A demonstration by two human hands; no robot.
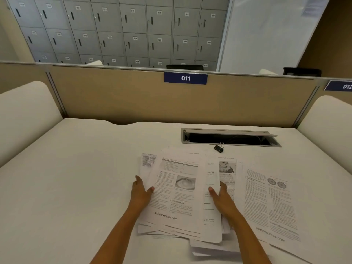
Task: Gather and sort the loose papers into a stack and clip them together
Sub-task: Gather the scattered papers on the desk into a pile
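Two bare hands on a loose pile of printed papers (179, 195) spread across a white bench (76, 187) in a numbered study booth. Left hand (141, 193) flat at the pile's left edge, fingers spread and thumb lying over the margin of the top sheet, not closed on anything. Right hand (222, 199) likewise open, palm down on the pile's right side, thumb on top of the sheets and fingers reaching out over an underlying page; whether any fingers curl beneath the paper cannot be told. Between the two hands, the top sheet with a photograph of an eye and a web address printed at its foot. Beneath and toward the wrists, further sheets fanned out unevenly, corners sticking out at the near edge. Just right of the right hand, a separate page (270, 204) with two round diagrams, lying flat and partly over other sheets. Beyond the right hand's fingertips, well apart from both hands, a black binder clip (219, 148) on the bench, just in front of an open cable tray (230, 138). Farther back, a tan partition (133, 100) bearing a blue plate marked 011, with grey lockers (118, 29) behind it.
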